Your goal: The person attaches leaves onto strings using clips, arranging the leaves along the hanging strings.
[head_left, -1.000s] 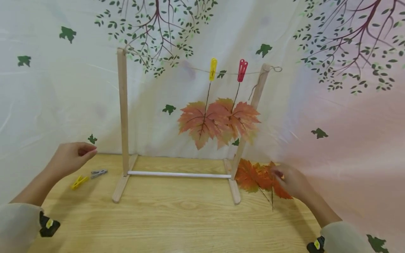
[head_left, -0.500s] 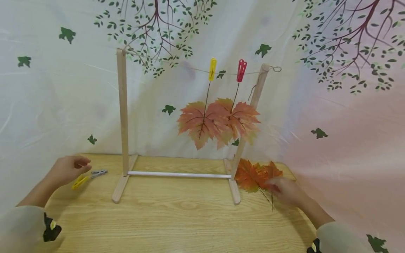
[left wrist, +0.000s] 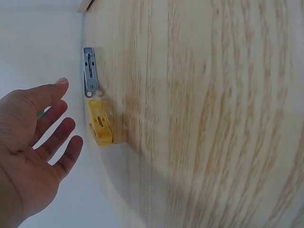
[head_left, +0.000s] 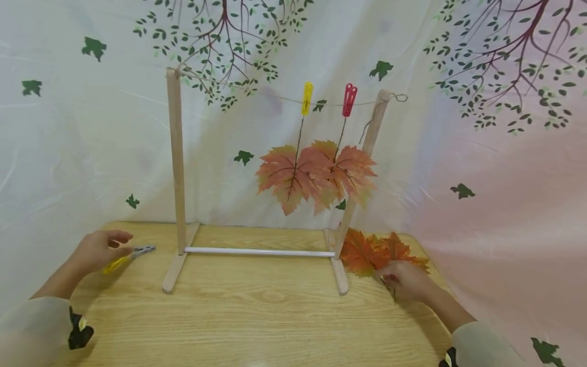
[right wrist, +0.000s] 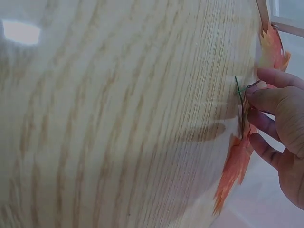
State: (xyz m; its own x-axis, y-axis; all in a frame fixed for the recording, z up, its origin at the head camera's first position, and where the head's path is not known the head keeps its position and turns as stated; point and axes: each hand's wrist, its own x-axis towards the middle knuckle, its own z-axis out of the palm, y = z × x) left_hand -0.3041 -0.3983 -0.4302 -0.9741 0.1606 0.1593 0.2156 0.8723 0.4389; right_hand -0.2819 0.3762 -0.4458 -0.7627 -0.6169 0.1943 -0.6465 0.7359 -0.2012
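My left hand hovers by the table's left edge, fingers apart and loosely bent, holding nothing. Just beyond its fingertips in the left wrist view lie a yellow clothespin and a grey clothespin. The yellow one is partly hidden behind the hand in the head view. On the right, my right hand is at the stems of several orange-red artificial maple leaves lying on the table. In the right wrist view a thin stem shows by its thumb and index finger, which stand slightly apart.
A wooden frame with a white crossbar stands mid-table, a string tied between its posts. A yellow clothespin and a red clothespin hold two hanging maple leaves on it. Behind hangs a printed cloth.
My left hand has come down towards the clothespins, its fingers spreading. My right hand has moved left and nearer along the leaves to their stems.
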